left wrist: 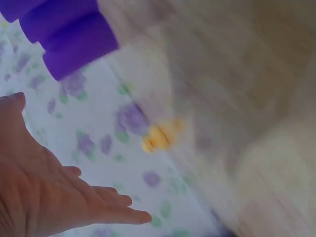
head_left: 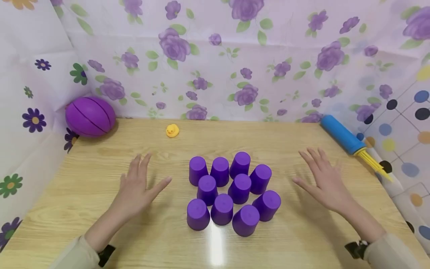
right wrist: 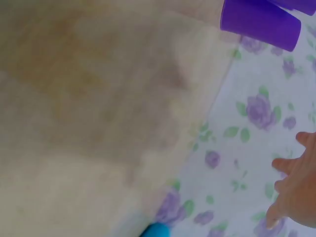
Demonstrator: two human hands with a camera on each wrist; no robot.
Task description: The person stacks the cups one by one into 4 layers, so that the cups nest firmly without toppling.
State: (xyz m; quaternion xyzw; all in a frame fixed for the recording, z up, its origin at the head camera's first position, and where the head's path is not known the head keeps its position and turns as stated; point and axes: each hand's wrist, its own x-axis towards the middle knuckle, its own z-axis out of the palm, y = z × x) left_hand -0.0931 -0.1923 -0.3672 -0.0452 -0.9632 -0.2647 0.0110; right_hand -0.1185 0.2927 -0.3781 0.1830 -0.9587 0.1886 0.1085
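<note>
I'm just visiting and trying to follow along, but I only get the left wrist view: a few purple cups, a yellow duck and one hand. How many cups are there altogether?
Observer: The head view shows ten purple cups, grouped on the wooden table.
Visitor: My view has only one hand. Where's the other?
Observer: The right hand is to the right of the cups, fingers spread and holding nothing.
Visitor: Is there anything beyond that hand?
Observer: Yes, a blue and yellow object that looks like a hand pump lies near the table's far right corner.
</note>
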